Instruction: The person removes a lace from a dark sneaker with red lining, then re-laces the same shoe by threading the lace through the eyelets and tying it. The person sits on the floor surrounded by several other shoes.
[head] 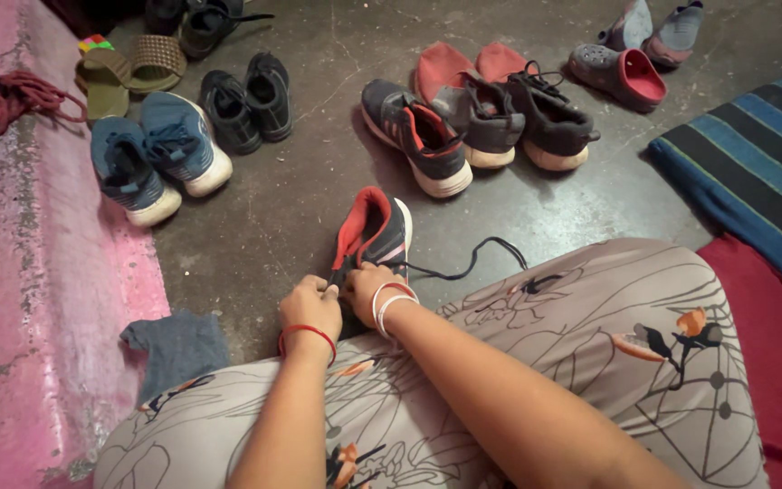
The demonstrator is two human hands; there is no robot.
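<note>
Both hands' fingers (329,290) pinch the dark sneaker (375,234) just beyond them, its lace (472,258) trailing right

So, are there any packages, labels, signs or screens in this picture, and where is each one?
None can be seen: no package, label, sign or screen.
The left hand and right hand are on a dark shoe with red lining.
Other shoes and sandals lie on the grey floor.
</note>
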